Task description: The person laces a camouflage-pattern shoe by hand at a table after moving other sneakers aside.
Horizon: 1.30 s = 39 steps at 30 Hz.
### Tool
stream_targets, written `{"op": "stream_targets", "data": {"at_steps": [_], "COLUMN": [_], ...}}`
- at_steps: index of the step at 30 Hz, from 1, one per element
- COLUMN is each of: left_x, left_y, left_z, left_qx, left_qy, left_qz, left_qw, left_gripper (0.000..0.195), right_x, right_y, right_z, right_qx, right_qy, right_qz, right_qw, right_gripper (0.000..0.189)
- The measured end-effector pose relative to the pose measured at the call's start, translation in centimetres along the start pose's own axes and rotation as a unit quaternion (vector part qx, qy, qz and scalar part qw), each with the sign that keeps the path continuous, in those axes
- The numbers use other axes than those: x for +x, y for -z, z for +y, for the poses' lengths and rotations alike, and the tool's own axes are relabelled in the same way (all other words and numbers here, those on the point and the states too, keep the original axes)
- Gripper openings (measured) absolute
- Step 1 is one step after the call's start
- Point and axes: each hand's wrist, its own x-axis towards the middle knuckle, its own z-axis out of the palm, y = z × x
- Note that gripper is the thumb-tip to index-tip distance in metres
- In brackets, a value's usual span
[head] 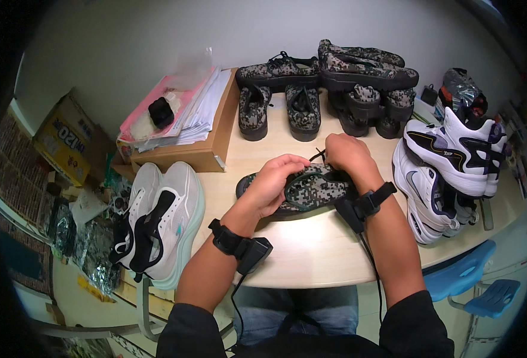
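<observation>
A camouflage canvas shoe [319, 190] with a dark sole lies crosswise on the table in front of me, its toe to the left. My left hand [274, 179] rests over the front of the shoe, thumb and forefinger pinched at a black shoelace [318, 155]. At the shoe's far side, my right hand [346, 150] is curled over the same lace with bent fingers. Its fingertips are partly hidden behind the hand. Each wrist wears a black strap with a small cabled device. Part of the lacing is covered by my hands.
Several matching camouflage shoes [301, 109] stand at the back, some stacked. Pale grey running shoes [178, 223] are at the left, beside a cardboard box [192, 159] topped with papers. White sneakers [429, 197] are piled at the right, above a blue chair [462, 273].
</observation>
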Motion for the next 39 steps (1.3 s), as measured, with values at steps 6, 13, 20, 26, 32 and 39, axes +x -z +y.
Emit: {"op": "stream_targets", "data": {"at_steps": [6, 13, 20, 26, 32, 39], "left_x": [0.0, 0.3, 0.7, 0.1, -0.4, -0.6], "left_y": [0.0, 0.1, 0.6, 0.7, 0.1, 1.2], "left_z": [-0.1, 0.0, -0.6, -0.2, 0.8, 1.6], "left_qx": [0.018, 0.015, -0.007, -0.008, 0.062, 0.093], "left_qy": [-0.003, -0.008, -0.028, -0.019, 0.009, 0.015], "left_qz": [-0.006, -0.027, -0.043, -0.034, -0.012, 0.013], "left_qw": [1.0, 0.999, 0.999, 0.999, 0.998, 0.996], "left_gripper": [0.016, 0.014, 0.015, 0.015, 0.017, 0.025], "right_x": [1.4, 4.0, 3.0, -2.1, -3.2, -4.4], "right_y": [-0.7, -2.5, 1.5, 6.3, 0.1, -1.7], "right_z": [0.3, 1.6, 3.5, 1.8, 1.6, 0.0], "right_qx": [0.001, 0.006, 0.44, 0.756, 0.761, 0.634], "right_qy": [-0.02, 0.031, 0.107, 0.13, 0.097, 0.129], "right_qz": [-0.045, -0.062, -0.04, 0.182, 0.097, 0.069], "right_qw": [0.999, 0.998, 0.891, 0.616, 0.634, 0.76], "right_gripper": [0.023, 0.034, 0.008, 0.017, 0.021, 0.014]}}
